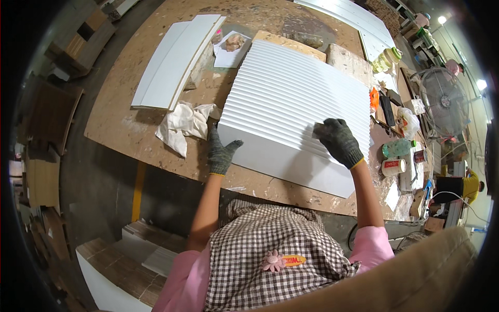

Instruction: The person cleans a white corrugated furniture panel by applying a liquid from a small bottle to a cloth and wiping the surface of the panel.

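Note:
A wide set of white boards (291, 78), overlapped like steps with a plain white face (280, 169) nearest me, lies on the worktable. My left hand (221, 152), in a dark knitted glove, rests at the near left corner of the boards. Its thumb is spread away from the fingers, and nothing shows in its grasp. On the right, my gloved right hand (340, 141) is closed on a small dark grey piece (317, 130) over the stepped edges. Most of that piece is covered by the fingers, so its kind is unclear.
A crumpled white cloth (185, 124) lies left of my left hand, below white panels (176, 60). Bottles, a green-capped one (397, 148) among them, and a white cup (393, 167) stand at the right. A fan (444, 99) stands beyond; boards (125, 265) are stacked at lower left.

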`<state>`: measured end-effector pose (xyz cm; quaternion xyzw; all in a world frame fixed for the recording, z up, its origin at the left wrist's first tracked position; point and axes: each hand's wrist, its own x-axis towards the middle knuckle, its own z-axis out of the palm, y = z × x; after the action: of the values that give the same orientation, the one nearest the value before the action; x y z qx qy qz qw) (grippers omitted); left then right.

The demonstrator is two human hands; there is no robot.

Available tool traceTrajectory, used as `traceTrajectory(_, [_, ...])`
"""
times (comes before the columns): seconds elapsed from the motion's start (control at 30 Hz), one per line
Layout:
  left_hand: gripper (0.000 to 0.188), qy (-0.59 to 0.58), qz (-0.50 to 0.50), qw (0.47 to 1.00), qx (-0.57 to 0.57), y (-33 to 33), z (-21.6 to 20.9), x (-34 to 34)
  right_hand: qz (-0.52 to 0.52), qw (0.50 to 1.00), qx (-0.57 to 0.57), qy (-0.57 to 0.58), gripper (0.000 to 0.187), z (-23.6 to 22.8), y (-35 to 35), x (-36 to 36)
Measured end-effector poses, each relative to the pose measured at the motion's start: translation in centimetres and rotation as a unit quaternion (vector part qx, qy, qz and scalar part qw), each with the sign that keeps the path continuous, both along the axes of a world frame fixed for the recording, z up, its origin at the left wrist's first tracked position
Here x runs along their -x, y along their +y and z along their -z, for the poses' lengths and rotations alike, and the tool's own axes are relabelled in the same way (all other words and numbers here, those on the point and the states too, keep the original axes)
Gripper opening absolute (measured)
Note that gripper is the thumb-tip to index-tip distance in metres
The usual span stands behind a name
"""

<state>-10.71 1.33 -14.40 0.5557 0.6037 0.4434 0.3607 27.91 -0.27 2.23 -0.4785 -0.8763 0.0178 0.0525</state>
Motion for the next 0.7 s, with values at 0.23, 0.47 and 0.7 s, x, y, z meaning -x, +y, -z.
traceTrajectory(0.23, [0.113, 0.009, -0.012, 1.000, -0.027, 0.3, 0.4, -0.6, 0.069, 0.987, -0.042, 0.142, 0.007, 2.1, 0.9, 8.8])
traceTrajectory(0.47, [0.104, 0.044, -0.013, 0.999, -0.023, 0.0, 0.3, -0.1, 0.088, 0.979, -0.062, 0.172, 0.007, 3.7, 2.1, 15.7])
traceTrajectory(0.7, [0.107, 0.071, -0.018, 0.997, 0.000, 0.1, 0.7, 0.8, 0.329, 0.921, -0.136, 0.158, 0.016, 5.4, -10.2, -5.3])
